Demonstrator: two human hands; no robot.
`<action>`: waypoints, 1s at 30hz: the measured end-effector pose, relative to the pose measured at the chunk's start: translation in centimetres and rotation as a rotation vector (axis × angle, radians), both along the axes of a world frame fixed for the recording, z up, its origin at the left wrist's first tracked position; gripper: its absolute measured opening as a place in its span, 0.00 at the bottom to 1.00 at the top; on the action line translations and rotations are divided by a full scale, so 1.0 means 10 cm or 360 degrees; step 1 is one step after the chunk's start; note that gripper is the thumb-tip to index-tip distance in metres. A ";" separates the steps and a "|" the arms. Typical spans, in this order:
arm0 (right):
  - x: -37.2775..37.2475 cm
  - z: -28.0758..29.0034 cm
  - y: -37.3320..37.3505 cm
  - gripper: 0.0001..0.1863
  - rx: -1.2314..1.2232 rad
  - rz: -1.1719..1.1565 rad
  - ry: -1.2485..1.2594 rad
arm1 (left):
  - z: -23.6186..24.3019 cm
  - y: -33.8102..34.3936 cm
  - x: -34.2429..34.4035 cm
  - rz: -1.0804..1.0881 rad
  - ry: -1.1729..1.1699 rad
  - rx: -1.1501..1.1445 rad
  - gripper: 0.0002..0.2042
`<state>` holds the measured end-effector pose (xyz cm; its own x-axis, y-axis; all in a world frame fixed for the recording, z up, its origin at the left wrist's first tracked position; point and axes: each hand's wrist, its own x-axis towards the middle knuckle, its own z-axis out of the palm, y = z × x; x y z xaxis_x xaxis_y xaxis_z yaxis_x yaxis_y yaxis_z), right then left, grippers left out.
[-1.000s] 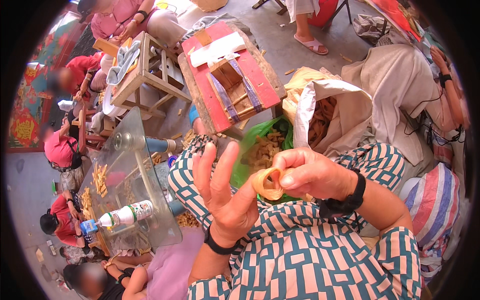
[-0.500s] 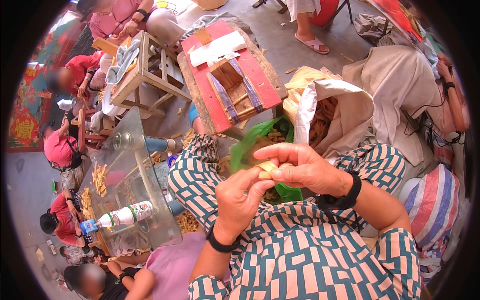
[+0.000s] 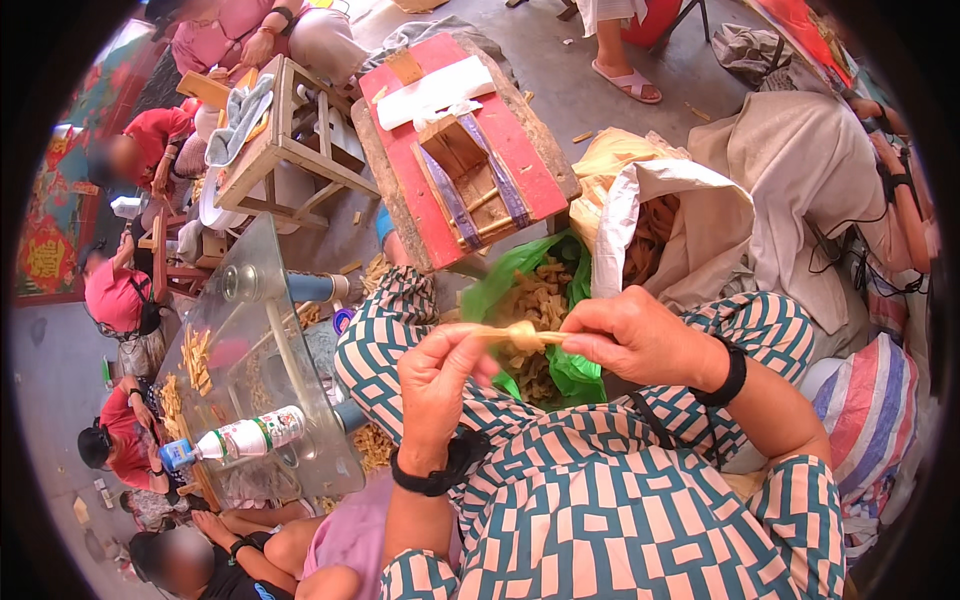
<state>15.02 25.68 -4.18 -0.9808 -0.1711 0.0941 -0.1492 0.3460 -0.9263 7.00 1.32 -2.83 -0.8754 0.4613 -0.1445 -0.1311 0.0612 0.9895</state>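
A pale yellow, flexible strip (image 3: 523, 336) is stretched between my two hands, with a bulky knot at its middle. The fingers of my left hand (image 3: 432, 378) pinch one end, while my right hand (image 3: 632, 338) pinches the other between thumb and fingers. Just beneath lies an open green plastic bag (image 3: 572, 262), in my lap area, holding many similar yellow knotted pieces (image 3: 540, 300). I cannot make out what the strip is made of.
Ahead stands a red-topped wooden stool (image 3: 400, 160) with a wooden frame and white cloth. Right of it, a white sack (image 3: 680, 180) holds brown strips. At left a glass table (image 3: 250, 350) carries a bottle (image 3: 250, 432) and loose strips. Several people sit along the left.
My hands have drawn apart sideways. The bent, folded strip is now pulled out straight with a knot in it. A person at lower left has shifted their arms.
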 end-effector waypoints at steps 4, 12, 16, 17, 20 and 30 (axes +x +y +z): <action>0.01 -0.07 0.02 0.05 0.0496 -0.0075 0.0427 | 0.09 -0.05 -0.12 -0.0194 0.0892 -0.0488 0.13; -0.04 0.01 0.00 0.05 0.0534 0.0340 0.0389 | 0.11 0.24 0.02 -0.0939 0.1842 -0.1185 0.08; -0.05 -0.05 0.12 0.05 0.0580 0.0413 0.0347 | 0.08 0.23 -0.02 -0.0888 0.1840 -0.1172 0.05; -0.08 -0.03 0.14 0.05 0.0560 0.0403 0.0351 | 0.09 0.24 -0.05 -0.0864 0.1809 -0.1164 0.05; -0.39 0.00 0.25 0.04 0.0678 0.0198 0.0552 | 0.12 0.25 -0.36 -0.0692 0.1615 -0.0999 0.09; -1.55 -0.04 0.44 0.07 0.0743 -0.0476 0.1060 | 0.07 0.63 -1.38 0.0015 0.1224 -0.0835 0.06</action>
